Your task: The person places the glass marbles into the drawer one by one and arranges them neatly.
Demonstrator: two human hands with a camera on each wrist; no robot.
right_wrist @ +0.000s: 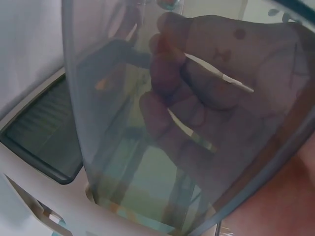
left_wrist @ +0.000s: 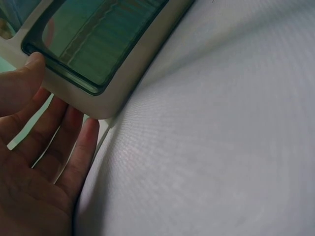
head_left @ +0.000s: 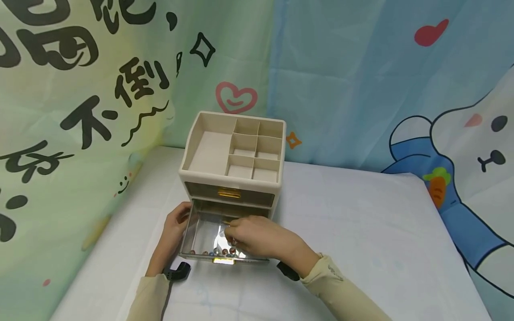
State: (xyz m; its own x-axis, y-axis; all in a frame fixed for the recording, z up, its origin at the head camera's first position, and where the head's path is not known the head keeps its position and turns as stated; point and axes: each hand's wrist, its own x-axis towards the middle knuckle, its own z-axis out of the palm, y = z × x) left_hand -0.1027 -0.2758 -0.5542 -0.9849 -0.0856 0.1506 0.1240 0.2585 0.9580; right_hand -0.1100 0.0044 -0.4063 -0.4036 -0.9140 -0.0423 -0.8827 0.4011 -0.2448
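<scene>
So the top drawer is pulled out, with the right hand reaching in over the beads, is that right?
Not quite. The bottom drawer is the one pulled out; the top drawer is closed, as the head view shows. The right hand does reach in over the beads.

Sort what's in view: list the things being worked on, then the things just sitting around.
In use:
clear pulled-out bottom drawer
small coloured beads inside it
left hand, on the drawer's side
right hand, reaching in

Idle:
beige plastic organiser's compartmented top tray
shut upper drawer
white tablecloth
</scene>
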